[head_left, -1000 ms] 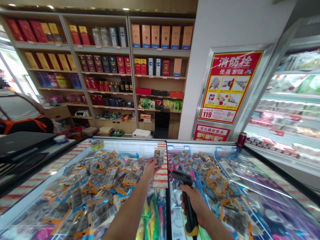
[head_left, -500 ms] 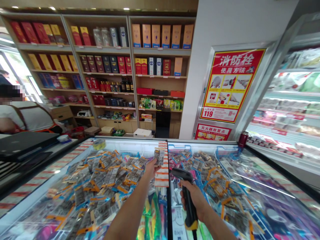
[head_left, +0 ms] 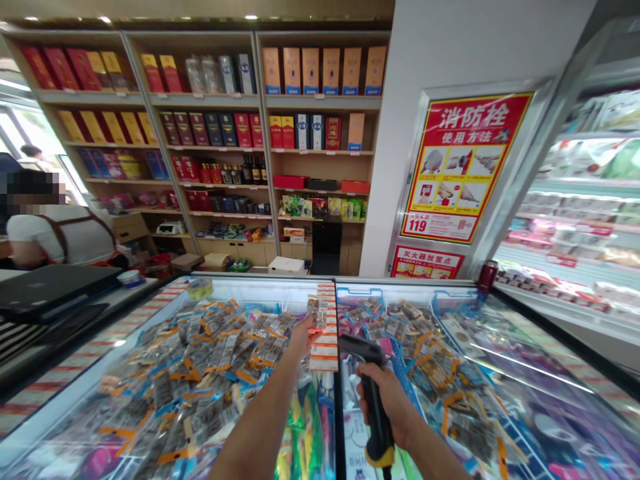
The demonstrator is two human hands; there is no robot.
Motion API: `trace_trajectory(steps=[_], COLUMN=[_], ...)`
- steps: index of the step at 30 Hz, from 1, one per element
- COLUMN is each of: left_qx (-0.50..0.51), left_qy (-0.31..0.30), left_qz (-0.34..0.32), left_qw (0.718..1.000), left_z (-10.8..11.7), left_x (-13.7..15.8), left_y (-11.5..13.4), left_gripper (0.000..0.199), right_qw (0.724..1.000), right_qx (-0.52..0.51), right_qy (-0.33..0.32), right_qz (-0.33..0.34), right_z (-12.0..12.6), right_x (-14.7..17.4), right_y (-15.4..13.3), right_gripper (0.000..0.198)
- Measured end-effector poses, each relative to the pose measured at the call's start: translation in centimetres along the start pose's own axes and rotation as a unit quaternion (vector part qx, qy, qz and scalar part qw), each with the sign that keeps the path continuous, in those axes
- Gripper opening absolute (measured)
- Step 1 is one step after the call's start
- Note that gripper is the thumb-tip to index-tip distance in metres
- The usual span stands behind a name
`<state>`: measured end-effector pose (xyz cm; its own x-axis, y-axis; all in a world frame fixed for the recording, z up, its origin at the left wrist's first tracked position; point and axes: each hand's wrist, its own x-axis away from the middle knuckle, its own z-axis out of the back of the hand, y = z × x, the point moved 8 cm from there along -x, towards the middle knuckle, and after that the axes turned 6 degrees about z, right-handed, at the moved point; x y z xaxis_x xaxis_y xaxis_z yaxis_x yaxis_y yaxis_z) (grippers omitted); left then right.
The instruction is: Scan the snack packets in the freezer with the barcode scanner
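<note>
My left hand [head_left: 300,337] holds up a small snack packet [head_left: 318,313] over the middle of a chest freezer [head_left: 260,288]. A faint red glow lies across the packet's lower edge. My right hand [head_left: 387,400] grips the handle of a black barcode scanner [head_left: 367,363] with a yellow base, its head pointing toward the packet. Under the freezer's glass lids lie heaps of small packets [head_left: 210,360] with orange and blue labels.
Wooden shelves [head_left: 250,133] of boxed goods and bottles line the back wall. A red fire-hydrant poster [head_left: 463,167] hangs on the white pillar. An open chilled display [head_left: 580,220] stands at right. A person in an apron [head_left: 55,230] is behind the counter at left, by a laptop [head_left: 50,287].
The person at left has moved further into view. My hands and the scanner have shifted slightly; a red glow now shows on the packet.
</note>
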<state>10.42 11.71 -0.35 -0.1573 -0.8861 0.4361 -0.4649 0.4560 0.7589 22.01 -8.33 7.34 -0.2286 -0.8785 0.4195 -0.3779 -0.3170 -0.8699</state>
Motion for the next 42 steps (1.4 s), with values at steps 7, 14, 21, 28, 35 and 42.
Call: trace_trajectory(steps=[7,14,21,28,35,42], left_qx=[0.008,0.006,0.010,0.021,0.032,0.021], left_qy=[-0.009,-0.005,-0.010,-0.007,0.015,-0.013], left_qz=[0.019,0.018,0.017,0.016,0.018,0.023], left_qw=[1.000,1.000,1.000,1.000,0.999,0.999], left_z=[-0.30,-0.08,0.11,0.47,0.63,0.53], left_x=[0.32,-0.06,0.41,0.52,0.78,0.44], left_y=[0.26,0.16,0.61,0.65,0.73,0.56], left_gripper=[0.008,0.004,0.007,0.004,0.004,0.003], right_qw=[0.999,0.999,0.997,0.996,0.997,0.994], right_qx=[0.039,0.040,0.068,0.086,0.078,0.107], right_qy=[0.029,0.030,0.023,0.008,0.000,0.005], right_qz=[-0.003,0.006,0.018,0.028,0.015,0.020], right_z=[0.47,0.76,0.69,0.33,0.18,0.89], right_x=[0.32,0.13,-0.04,0.06,0.24,-0.28], right_y=[-0.21,-0.28,-0.33,-0.33,-0.46,-0.11], right_gripper=[0.023,0.023,0.026,0.027,0.023,0.030])
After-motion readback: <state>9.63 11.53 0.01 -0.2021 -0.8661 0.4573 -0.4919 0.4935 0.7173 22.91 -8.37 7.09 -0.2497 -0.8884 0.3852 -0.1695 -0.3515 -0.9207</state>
